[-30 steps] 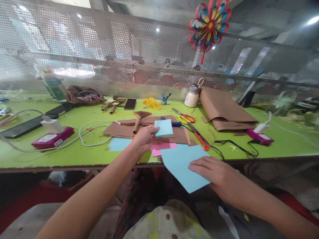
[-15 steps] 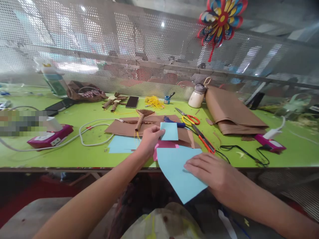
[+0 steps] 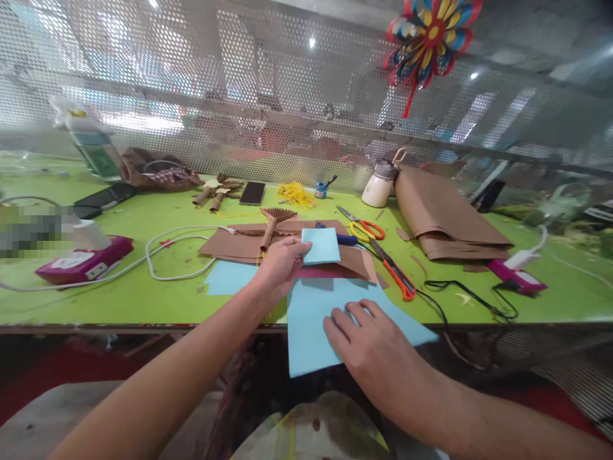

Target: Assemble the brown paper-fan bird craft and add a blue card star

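Green table (image 3: pixel 163 303), two hands (image 3: pixel 282 265) (image 3: pixel 371 345) with one blue paper (image 3: pixel 322 246) (image 3: pixel 311 332) each

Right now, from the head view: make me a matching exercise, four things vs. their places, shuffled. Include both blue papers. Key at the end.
Things:
1. small square
2. large sheet
3. phone
4. flask

Places:
A. partly under the right hand, reaching past the table edge
B. beside the folded brown paper
C. held in the left hand
D. left of the yellow strands

Pairs: 1-C, 2-A, 3-D, 4-B
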The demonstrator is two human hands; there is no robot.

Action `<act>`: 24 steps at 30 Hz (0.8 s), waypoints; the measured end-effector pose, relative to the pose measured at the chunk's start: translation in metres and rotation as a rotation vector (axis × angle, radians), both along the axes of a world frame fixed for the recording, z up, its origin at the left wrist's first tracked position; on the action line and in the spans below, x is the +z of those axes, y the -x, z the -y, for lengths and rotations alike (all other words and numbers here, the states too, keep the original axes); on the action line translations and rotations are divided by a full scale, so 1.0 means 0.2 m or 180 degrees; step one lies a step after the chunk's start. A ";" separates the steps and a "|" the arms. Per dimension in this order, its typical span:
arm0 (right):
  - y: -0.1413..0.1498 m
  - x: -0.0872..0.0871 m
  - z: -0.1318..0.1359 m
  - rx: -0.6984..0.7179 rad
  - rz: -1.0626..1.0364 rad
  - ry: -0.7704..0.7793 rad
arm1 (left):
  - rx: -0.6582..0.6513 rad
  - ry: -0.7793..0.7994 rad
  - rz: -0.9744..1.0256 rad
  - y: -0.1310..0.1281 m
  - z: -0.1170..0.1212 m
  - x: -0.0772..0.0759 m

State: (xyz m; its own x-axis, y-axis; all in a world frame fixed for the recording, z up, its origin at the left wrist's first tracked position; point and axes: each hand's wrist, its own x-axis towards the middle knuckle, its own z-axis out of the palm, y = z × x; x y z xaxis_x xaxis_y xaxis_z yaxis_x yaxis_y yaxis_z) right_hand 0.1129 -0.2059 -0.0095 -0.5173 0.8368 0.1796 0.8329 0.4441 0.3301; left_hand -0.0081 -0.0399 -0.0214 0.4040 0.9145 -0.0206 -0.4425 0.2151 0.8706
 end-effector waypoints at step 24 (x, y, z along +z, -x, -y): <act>0.21 -0.04 -0.08 -0.0013 0.0036 0.0315 | -0.0018 0.0258 0.0317 0.05 0.03 -0.04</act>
